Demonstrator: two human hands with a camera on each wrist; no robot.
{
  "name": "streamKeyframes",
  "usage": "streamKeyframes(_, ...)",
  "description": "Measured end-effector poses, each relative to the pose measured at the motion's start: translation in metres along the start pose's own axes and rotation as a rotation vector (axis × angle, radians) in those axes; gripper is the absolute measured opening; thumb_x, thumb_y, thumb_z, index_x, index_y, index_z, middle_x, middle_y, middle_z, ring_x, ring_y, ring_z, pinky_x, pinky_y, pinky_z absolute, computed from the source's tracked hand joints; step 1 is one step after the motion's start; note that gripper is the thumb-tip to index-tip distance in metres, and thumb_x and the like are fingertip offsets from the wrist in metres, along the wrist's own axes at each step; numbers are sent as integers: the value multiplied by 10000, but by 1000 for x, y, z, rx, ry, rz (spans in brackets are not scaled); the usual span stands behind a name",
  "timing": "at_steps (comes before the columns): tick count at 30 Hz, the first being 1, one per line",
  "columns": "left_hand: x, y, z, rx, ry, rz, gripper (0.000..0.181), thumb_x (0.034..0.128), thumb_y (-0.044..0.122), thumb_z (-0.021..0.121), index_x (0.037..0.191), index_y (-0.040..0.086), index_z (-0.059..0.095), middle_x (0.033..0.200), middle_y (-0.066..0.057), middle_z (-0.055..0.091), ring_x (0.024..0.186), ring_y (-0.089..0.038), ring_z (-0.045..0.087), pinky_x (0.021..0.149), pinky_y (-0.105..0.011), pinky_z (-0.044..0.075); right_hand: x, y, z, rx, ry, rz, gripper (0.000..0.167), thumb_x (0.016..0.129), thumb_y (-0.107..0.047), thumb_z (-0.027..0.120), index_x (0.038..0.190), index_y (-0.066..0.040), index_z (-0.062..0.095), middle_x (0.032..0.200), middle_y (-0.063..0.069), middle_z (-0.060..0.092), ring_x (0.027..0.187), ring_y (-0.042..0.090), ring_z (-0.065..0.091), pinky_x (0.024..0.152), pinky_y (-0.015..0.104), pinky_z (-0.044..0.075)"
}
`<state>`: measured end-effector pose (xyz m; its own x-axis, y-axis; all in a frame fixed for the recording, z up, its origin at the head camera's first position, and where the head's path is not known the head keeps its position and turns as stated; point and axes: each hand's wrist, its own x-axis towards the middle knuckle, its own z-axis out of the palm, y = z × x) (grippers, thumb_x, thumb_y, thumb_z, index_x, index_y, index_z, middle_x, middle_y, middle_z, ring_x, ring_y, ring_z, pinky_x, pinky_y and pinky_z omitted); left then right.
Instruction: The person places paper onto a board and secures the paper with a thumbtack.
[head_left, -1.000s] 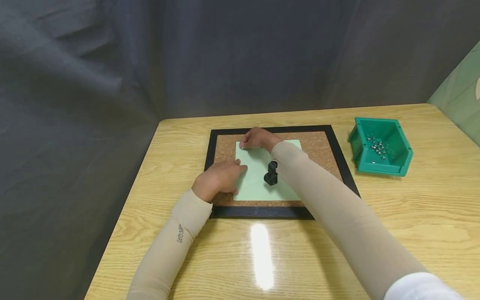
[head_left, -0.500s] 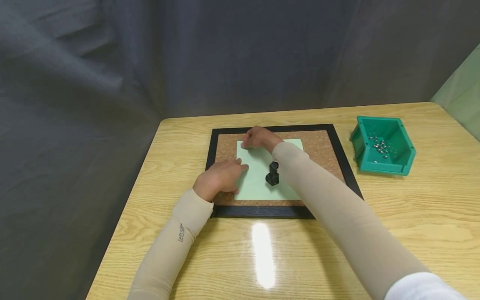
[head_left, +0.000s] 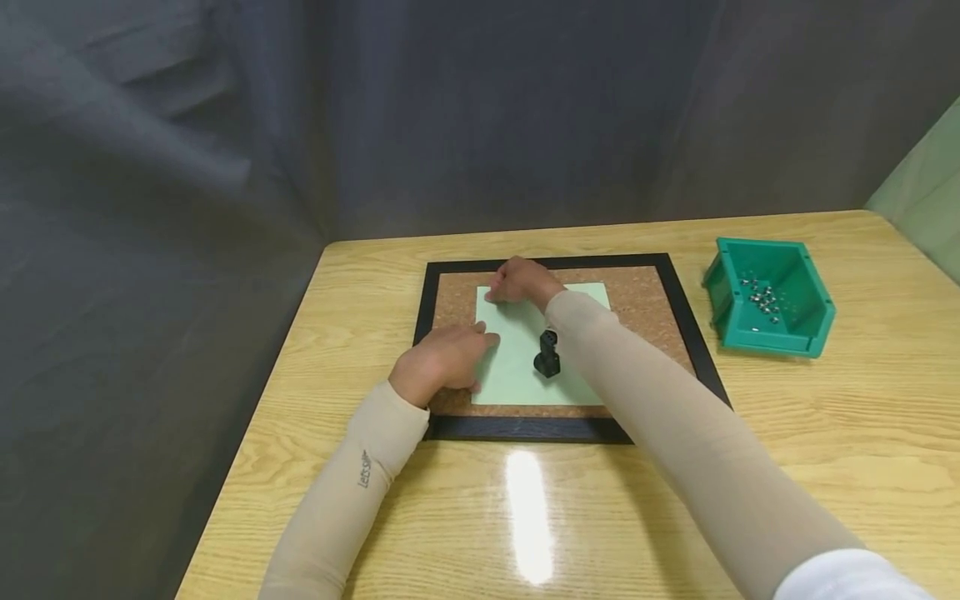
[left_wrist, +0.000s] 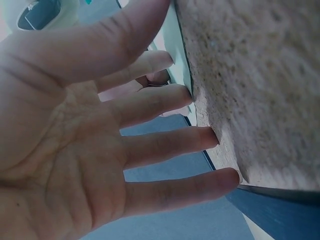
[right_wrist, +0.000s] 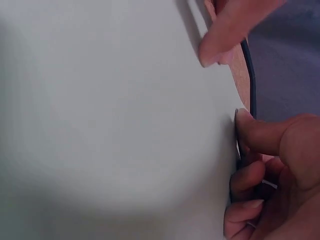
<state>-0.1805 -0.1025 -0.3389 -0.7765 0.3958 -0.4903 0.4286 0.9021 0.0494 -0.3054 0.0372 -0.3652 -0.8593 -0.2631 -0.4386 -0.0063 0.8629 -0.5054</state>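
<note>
A pale green sheet of paper [head_left: 513, 379] lies on a cork board [head_left: 641, 296] with a black frame. My right hand [head_left: 522, 282] is at the sheet's far left corner. In the right wrist view, its thumb and fingers pinch a thumbtack [right_wrist: 237, 129], seen edge-on as a thin disc against the paper. The tack's point is hidden. My left hand [head_left: 444, 358] rests along the left side of the sheet with fingers spread. From the left wrist view, its straight fingertips [left_wrist: 202, 137] touch the paper's edge and the cork.
To the right of the board stands a green plastic bin [head_left: 772, 340] holding several small shiny metal tacks [head_left: 763, 298]. The wooden table [head_left: 360, 292] extends around the board. Dark cloth [head_left: 487, 117] hangs behind and at the left.
Both hands stay nearly in place. A shiny bit of the tack, visible under the right fingertips one second ago, is now hidden in the head view. That view has shifted slightly.
</note>
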Motion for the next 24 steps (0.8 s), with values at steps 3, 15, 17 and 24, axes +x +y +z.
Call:
streamKeyframes(3,0,1,-1,1,2,0,767,886,247,765,1545,192,378,1637,-89,290,1484,-276,348,1181,-438,348,-1,-1,-2,-38,11,23,274,953,-439,636,1052,-190,695,1273,13,626,1108,220,568,984,398,466)
streamKeyframes(15,2,0,0,14,2,-6,762,881,228,771,1539,183,390,1633,-93,299,1487,-263,343,1201,-435,317,-4,3,-1,6,30,16,257,963,-406,620,893,-160,607,884,2,581,830,191,536,788,355,444)
streamKeyframes(17,2,1,1,16,5,-3,765,881,229,771,1540,181,388,1632,-96,300,1488,-260,343,1204,-433,312,-3,7,0,40,38,16,304,962,-406,624,795,-166,538,732,-15,507,711,175,487,725,341,417)
streamKeyframes(24,-3,1,1,15,7,9,774,872,226,781,1538,173,391,1630,-101,301,1473,-271,368,1177,-439,355,-11,7,6,8,71,-42,314,961,-415,634,1011,-106,609,976,59,606,897,236,565,831,389,467)
